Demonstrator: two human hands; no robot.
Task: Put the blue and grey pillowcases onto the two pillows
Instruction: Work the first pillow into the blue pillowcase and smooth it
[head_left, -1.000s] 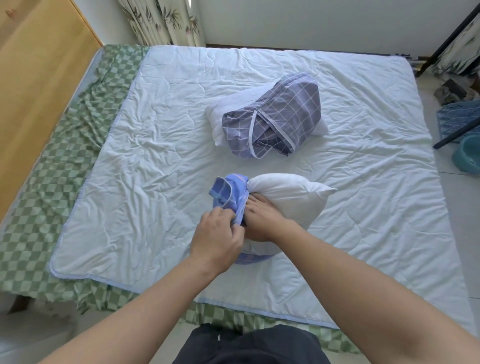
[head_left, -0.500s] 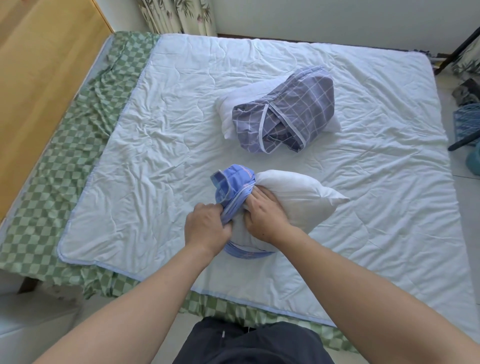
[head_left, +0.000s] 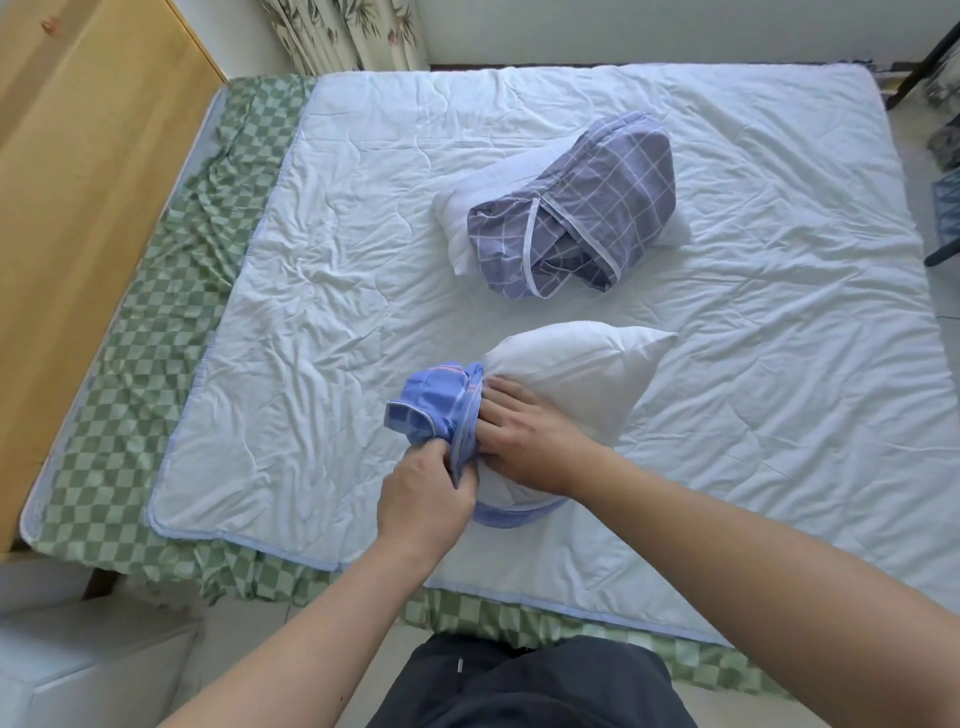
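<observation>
Here the blue pillowcase (head_left: 434, 402) is pinched by the left hand (head_left: 423, 501) at the near pillow (head_left: 571, 374)'s left end; the right hand (head_left: 524, 441) is pressed flat on that pillow, whose length runs away rightward.

No text, label, brand, number or sign could be read anywhere in the frame.
</observation>
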